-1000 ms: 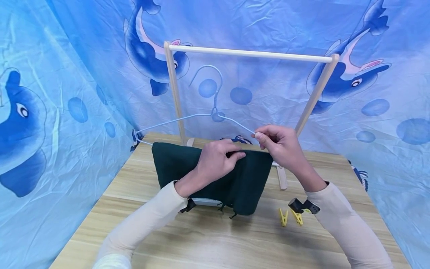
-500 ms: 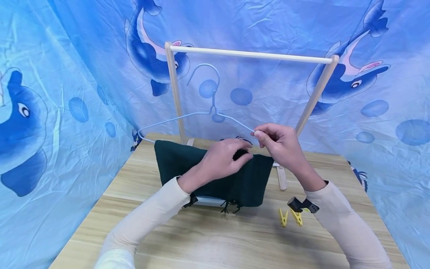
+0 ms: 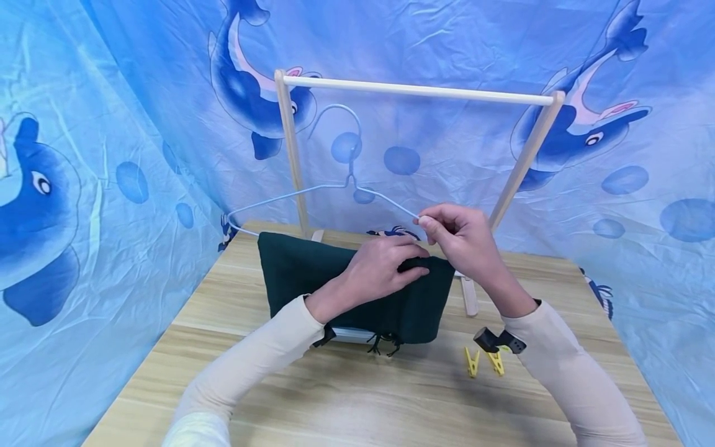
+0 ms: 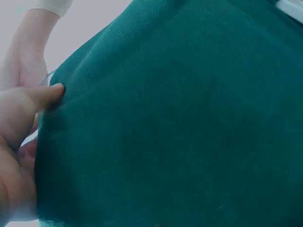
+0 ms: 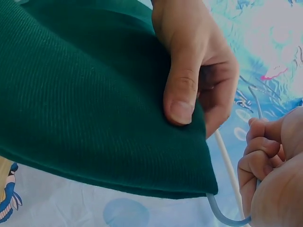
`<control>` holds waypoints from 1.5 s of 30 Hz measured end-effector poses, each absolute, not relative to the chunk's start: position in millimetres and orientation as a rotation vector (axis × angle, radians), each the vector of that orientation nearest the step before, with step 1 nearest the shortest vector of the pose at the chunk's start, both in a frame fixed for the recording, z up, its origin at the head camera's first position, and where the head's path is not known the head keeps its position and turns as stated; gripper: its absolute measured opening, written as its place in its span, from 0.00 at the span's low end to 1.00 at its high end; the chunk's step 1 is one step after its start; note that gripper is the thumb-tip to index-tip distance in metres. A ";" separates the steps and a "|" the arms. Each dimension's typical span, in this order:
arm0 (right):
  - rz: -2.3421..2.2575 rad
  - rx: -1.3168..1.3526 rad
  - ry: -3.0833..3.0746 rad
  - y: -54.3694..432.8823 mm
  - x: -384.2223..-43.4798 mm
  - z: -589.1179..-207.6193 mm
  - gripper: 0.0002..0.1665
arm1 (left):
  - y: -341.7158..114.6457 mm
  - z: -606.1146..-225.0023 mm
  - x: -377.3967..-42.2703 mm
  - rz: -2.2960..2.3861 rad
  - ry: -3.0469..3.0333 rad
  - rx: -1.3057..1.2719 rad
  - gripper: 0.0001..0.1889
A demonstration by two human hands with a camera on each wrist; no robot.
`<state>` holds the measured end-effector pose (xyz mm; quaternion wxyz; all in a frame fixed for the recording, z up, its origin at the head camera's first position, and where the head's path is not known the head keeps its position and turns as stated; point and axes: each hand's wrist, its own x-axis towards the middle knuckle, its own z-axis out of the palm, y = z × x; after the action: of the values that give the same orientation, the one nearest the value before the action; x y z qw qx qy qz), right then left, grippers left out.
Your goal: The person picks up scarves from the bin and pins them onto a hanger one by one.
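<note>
Well, the cloth [image 3: 304, 267] hangs folded over the hanger [image 3: 350, 181], the left hand [image 3: 385, 267] pinching its top edge between thumb and fingers. The right hand [image 3: 460, 239] pinches the hanger's sloping wire. I'd worry about slipping: the pegs [image 3: 473, 370] lie on the table [image 3: 357, 403], so an uneven tug from the left hand could drag the cloth sideways, and the one-sided grip might let the hanger tip

The right hand [image 3: 460, 241] pinches the wire hanger [image 3: 350, 180] at its right shoulder; below that, the left hand [image 3: 382, 267] grips with curved fingers [image 3: 412, 250]; sleeved forearms [image 3: 251, 360] slant inward.
</note>
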<state>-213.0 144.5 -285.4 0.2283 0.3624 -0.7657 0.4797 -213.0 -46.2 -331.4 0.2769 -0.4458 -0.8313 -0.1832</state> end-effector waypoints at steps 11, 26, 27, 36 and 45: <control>1.348 0.981 -2.138 145.7 -209.6 -284.1 0.08 | -60.3 -331.6 -220.4 -0.427 -2.220 -1.382 0.13; 1.318 0.945 -2.144 150.5 -210.6 -277.3 0.09 | -97.0 -319.5 -209.7 -0.447 -2.280 -1.232 0.21; 1.317 0.940 -2.144 150.8 -210.9 -277.2 0.08 | -102.7 -319.2 -208.8 -0.443 -2.284 -1.211 0.21; 1.328 0.921 -2.137 151.3 -210.9 -276.8 0.08 | -139.1 -321.6 -209.6 -0.434 -2.287 -1.218 0.12; 1.346 0.945 -2.091 155.7 -212.8 -276.2 0.08 | -156.2 -317.2 -204.9 -0.422 -2.318 -1.132 0.17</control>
<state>-212.8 155.7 -276.2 0.2384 0.3449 -0.7634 0.4914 -204.9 -156.2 -317.2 0.2609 -0.4182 -0.8560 -0.1558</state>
